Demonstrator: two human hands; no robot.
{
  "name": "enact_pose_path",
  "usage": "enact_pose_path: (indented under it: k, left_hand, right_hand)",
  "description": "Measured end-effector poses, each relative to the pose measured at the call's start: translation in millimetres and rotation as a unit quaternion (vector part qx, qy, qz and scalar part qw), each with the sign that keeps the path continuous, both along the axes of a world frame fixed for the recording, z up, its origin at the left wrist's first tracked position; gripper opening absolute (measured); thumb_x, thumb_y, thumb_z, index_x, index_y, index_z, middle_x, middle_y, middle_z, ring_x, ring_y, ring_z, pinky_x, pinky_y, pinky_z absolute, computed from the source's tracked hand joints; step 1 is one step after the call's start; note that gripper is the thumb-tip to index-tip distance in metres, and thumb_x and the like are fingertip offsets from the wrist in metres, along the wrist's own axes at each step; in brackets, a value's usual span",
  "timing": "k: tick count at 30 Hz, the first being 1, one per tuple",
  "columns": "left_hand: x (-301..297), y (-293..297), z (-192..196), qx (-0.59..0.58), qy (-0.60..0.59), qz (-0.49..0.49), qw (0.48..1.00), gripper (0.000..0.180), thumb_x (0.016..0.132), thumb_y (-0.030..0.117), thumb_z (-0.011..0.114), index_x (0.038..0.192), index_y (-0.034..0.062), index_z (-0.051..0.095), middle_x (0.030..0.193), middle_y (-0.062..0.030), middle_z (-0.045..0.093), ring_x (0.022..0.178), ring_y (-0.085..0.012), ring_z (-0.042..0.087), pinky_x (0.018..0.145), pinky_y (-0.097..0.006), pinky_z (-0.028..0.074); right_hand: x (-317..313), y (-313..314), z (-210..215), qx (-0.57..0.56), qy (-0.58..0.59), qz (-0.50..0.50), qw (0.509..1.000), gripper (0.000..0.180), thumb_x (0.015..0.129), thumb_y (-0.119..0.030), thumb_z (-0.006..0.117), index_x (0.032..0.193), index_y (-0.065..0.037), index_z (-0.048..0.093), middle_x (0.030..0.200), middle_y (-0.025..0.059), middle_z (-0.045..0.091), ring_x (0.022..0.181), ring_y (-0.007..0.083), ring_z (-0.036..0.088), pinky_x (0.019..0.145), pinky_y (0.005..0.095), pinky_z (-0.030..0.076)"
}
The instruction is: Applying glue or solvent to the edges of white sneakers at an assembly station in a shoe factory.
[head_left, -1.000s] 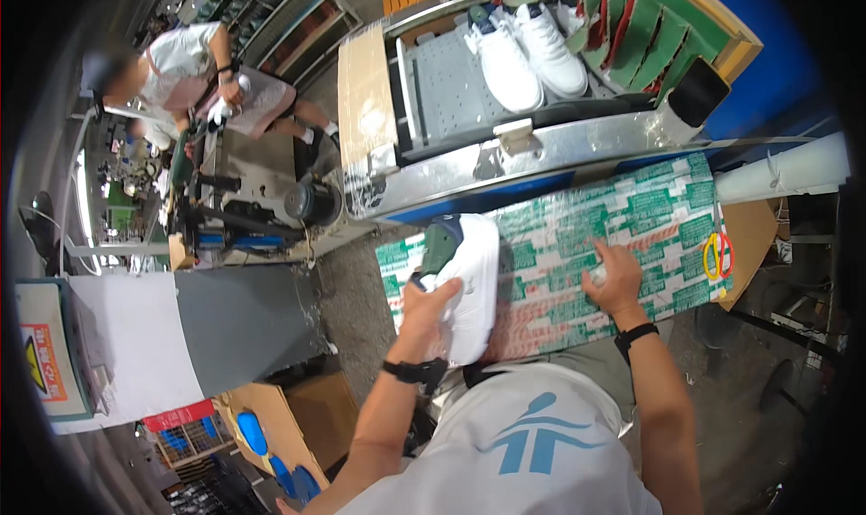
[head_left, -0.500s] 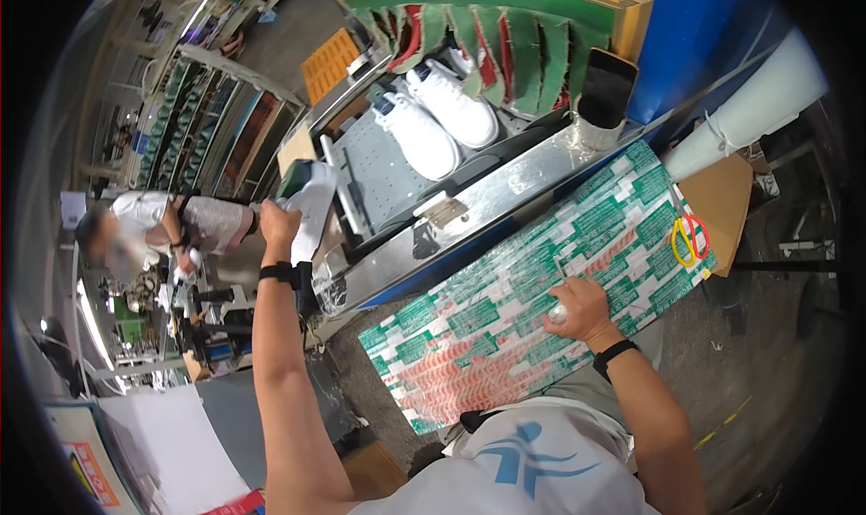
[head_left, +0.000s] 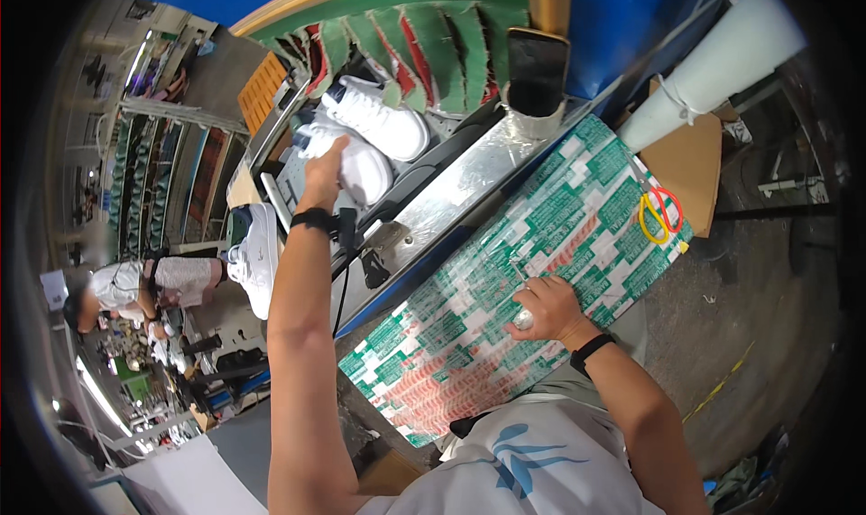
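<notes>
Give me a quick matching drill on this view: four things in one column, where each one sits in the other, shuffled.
Things:
1. left hand
2. right hand
3. scissors
4. dark phone

Places:
A. standing upright in a holder at the far end of the metal tray
B. resting closed on the patterned green, white and red table cover
C. stretched out to a white sneaker on the metal tray
D. lying near the far right corner of the patterned cover, yellow and red handles

Pairs: 1-C, 2-B, 3-D, 4-A
</notes>
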State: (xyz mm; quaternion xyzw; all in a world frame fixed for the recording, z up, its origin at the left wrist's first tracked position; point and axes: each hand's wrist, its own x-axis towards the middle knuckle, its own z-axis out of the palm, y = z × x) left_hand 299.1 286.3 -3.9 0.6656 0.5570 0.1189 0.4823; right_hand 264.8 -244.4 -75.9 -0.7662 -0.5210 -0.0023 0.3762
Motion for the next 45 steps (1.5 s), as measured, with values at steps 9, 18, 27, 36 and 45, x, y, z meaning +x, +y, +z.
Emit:
enact_pose_path:
  k: [9, 18, 27, 36, 45]
  left_hand:
    - [-115.7, -54.9, 117.9, -0.121, -0.382, 0.002, 0.916, 0.052, 0.11, 0.043, 0.063, 0.148, 0.0075, 0.065, 0.134, -0.0054, 0.076, 0.126, -0.0245, 0.07, 0.113, -0.042, 0.053]
    - [-315.2, -328.6, 81.9, 0.028, -0.14, 0.029, 0.989, 0.082, 0.089, 0.017, 0.085, 0.159, -0.0017, 0.046, 0.146, -0.0147, 0.062, 0.134, -0.0271, 0.061, 0.117, -0.041, 0.048]
    - [-319.3, -414.3, 16.5, -0.086, -0.204, 0.056, 0.973, 0.116, 0.101, 0.019, 0.084, 0.178, 0.0016, -0.001, 0.137, -0.0198, 0.064, 0.117, -0.0252, 0.068, 0.101, -0.039, 0.057]
    - [-433.1, -308.6, -15.0, -0.157, -0.258, 0.282, 0.911, 0.064, 0.11, 0.031, 0.069, 0.163, 0.0011, 0.048, 0.155, -0.0227, 0.059, 0.135, -0.0323, 0.066, 0.113, -0.047, 0.057]
    - [-272.7, -283.1, 9.8, -0.003, -0.095, -0.187, 0.978, 0.097, 0.093, 0.049, 0.09, 0.166, -0.0012, 0.051, 0.151, -0.0282, 0.067, 0.138, -0.0344, 0.067, 0.116, -0.041, 0.053]
  right_hand:
    - [-5.1, -5.0, -6.8, 0.029, 0.005, -0.019, 0.999, 0.039, 0.073, -0.047, 0.088, 0.091, -0.016, 0.073, 0.087, 0.0047, 0.064, 0.076, 0.0263, 0.065, 0.075, 0.0417, 0.053]
    - [-6.6, -9.0, -2.7, 0.005, 0.019, -0.03, 0.999, 0.034, 0.073, -0.036, 0.09, 0.094, -0.014, 0.075, 0.093, 0.0073, 0.067, 0.085, 0.0332, 0.068, 0.075, 0.0464, 0.056]
    - [-17.7, -6.5, 1.3, -0.038, 0.029, -0.02, 0.999, 0.039, 0.085, -0.032, 0.087, 0.116, -0.01, 0.075, 0.104, 0.0105, 0.074, 0.097, 0.0365, 0.073, 0.086, 0.0478, 0.058]
    - [-133.7, -30.9, 106.8, -0.067, 0.214, 0.124, 0.967, 0.103, 0.08, -0.028, 0.091, 0.167, 0.002, 0.045, 0.102, 0.0137, 0.072, 0.094, 0.0312, 0.072, 0.085, 0.0435, 0.059]
    - [-145.7, 21.9, 111.6, -0.106, -0.128, 0.256, 0.952, 0.097, 0.077, -0.034, 0.093, 0.152, 0.014, 0.057, 0.094, 0.0179, 0.071, 0.078, 0.0341, 0.067, 0.073, 0.0461, 0.053]
